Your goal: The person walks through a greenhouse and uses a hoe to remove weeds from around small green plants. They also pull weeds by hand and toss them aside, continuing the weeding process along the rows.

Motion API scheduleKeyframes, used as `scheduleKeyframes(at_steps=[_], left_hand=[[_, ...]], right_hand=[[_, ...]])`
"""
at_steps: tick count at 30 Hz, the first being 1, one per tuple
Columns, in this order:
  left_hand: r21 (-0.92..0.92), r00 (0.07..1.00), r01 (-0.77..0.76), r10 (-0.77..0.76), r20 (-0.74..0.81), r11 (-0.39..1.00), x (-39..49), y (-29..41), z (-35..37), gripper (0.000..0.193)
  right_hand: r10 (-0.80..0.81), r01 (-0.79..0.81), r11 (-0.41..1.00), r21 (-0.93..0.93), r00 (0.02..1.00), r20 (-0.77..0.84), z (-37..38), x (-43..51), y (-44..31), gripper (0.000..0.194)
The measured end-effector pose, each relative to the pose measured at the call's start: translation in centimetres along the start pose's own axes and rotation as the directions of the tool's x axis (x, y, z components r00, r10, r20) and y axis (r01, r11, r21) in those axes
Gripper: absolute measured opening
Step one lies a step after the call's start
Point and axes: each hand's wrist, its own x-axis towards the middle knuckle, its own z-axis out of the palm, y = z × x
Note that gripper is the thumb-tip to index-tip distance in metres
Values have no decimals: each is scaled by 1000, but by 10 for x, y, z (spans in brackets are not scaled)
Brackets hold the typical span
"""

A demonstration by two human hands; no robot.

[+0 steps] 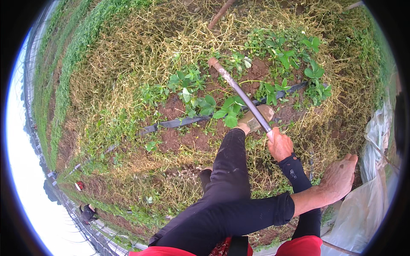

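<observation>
My right hand [280, 144] grips the near end of a metal-shafted tool [245, 96], probably a hand hoe, whose soil-coated tip is at the upper left, over the leaves. My left hand [338, 176] is bent at the wrist to the right, its forearm crossing over my right one; its fingers are partly hidden, so I cannot tell what they hold. Beneath the tool, strawberry-like plants [230, 110] grow in reddish soil beside a black drip tape or strip [182, 122]. My foot [256, 118], in olive footwear, stands by the strip, partly behind the shaft.
Dry, yellowed weeds [121, 57] surround the plants. A rusty rod [221, 14] juts in at the top. Crumpled clear plastic sheeting [362, 214] lies at the right. Another person [87, 213] is far off at the lower left, near a red and white object [79, 186].
</observation>
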Motion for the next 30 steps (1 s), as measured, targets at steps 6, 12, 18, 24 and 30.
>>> scheduleKeyframes(at_steps=[6, 12, 18, 24, 30], left_hand=[[-147, 996, -35, 23, -82, 989, -6, 13, -6, 21], [-146, 1000, -15, 12, -22, 989, -11, 9, 3, 23], [-95, 998, -34, 39, 49, 995, -11, 6, 12, 34], [-119, 991, -114, 122, 55, 986, -8, 5, 36, 36], [-249, 989, -25, 60, 134, 968, -11, -6, 52, 31]], right_hand=[[-138, 141, 989, 37, 987, -87, 13, 64, -69, 26], [-62, 64, 998, 26, 996, -61, 20, 49, -38, 27], [-9, 30, 988, -150, 991, 137, -5, -35, 41, 27], [-98, 99, 992, 73, 995, -21, -1, -6, 2, 28], [-117, 124, 987, 102, 991, -70, 22, 38, -27, 29]])
